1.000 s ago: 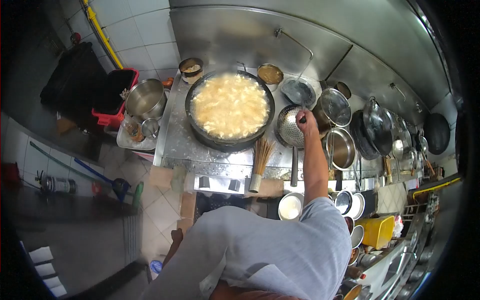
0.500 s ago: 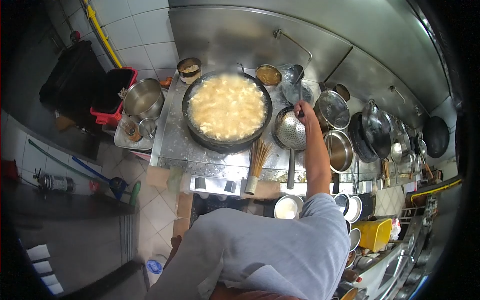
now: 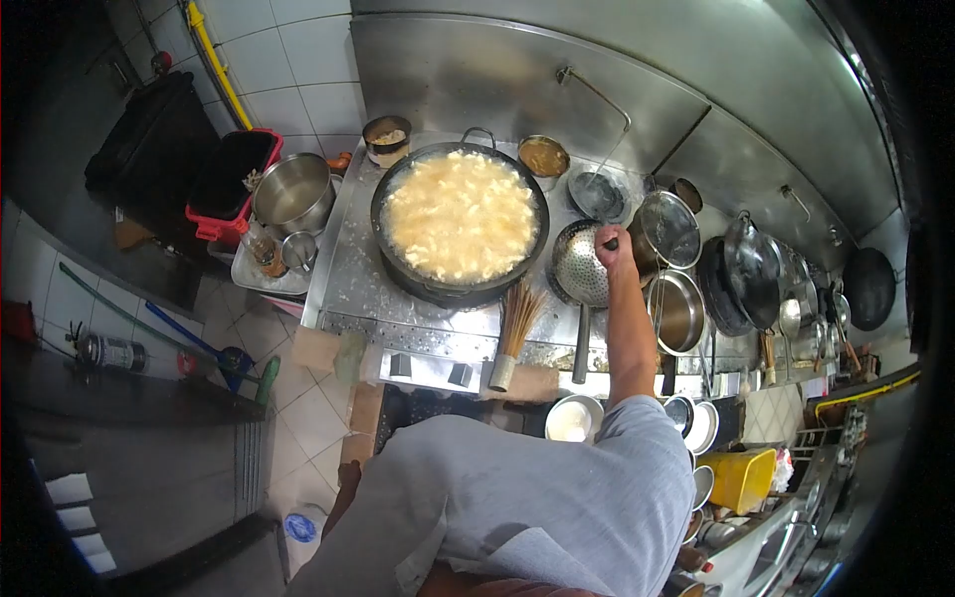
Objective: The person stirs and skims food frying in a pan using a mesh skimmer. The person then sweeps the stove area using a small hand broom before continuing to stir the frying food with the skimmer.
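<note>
My right hand (image 3: 614,249) is closed around the black end of a handle, likely a ladle's, over the perforated strainer (image 3: 580,261). Beyond the hand is a round basin (image 3: 599,194) with dark contents; the ladle's bowl is hard to make out there. Left of the strainer, a large black wok (image 3: 542,224) holds pale pieces (image 3: 460,214) in bubbling liquid. A bamboo brush (image 3: 504,370) lies between wok and strainer. My left hand (image 3: 349,476) is low beside the grey shirt, mostly hidden, its fingers unclear.
Small pots (image 3: 386,136) (image 3: 543,156) stand behind the wok. At right are a mesh sieve (image 3: 667,231), a steel pot (image 3: 675,312) and hanging pans (image 3: 751,269). A steel pot (image 3: 293,195) and red-rimmed bin (image 3: 237,184) are left. A white bowl (image 3: 573,419) sits near the front edge.
A dark ladle bowl rose behind the basin half a second ago and is no longer raised there. My right hand has shifted slightly and still grips the handle. The view has shifted a little.
</note>
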Available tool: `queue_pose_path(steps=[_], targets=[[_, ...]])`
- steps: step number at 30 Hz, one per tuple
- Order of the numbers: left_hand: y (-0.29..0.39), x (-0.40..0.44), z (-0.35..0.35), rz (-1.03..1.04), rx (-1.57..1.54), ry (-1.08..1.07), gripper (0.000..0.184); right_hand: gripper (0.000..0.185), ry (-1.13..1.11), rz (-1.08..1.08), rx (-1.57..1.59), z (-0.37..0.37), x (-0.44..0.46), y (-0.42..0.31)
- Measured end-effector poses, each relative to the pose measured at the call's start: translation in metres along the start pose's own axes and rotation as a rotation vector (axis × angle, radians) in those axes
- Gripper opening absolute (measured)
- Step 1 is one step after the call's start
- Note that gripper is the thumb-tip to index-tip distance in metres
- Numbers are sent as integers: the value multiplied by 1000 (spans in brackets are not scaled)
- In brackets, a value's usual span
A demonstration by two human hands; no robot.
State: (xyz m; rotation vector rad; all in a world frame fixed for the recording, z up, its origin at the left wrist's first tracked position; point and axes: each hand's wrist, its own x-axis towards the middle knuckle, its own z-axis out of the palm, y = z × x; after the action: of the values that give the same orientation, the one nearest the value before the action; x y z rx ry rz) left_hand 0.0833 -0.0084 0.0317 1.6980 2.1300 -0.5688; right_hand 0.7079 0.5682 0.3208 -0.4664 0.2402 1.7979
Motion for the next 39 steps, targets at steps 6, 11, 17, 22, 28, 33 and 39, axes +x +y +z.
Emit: queue_pose_path(steps=[6,11,17,22,28,33,39], targets=[[10,-14,7,-751,-634,40,22,20,-109,-1,-50,30,20,-13],[-9,-14,15,-4,-141,111,19,23,94,78,-440,62,13,-22],[-12,-3,28,82,-171,122,19,16,330,-310,-1240,43,-12,7],[-8,-4,9,-6,-282,150,18,13,527,-389,-1577,4,-14,20],[-14,0,2,-212,-445,-71,27,18,196,-99,-615,-23,-4,-6],[-20,-2,10,-352,-737,-124,43,18,-166,22,64,2,-20,-2],[-7,7,23,-503,-661,-109,30,18,-253,57,89,43,-18,13]])
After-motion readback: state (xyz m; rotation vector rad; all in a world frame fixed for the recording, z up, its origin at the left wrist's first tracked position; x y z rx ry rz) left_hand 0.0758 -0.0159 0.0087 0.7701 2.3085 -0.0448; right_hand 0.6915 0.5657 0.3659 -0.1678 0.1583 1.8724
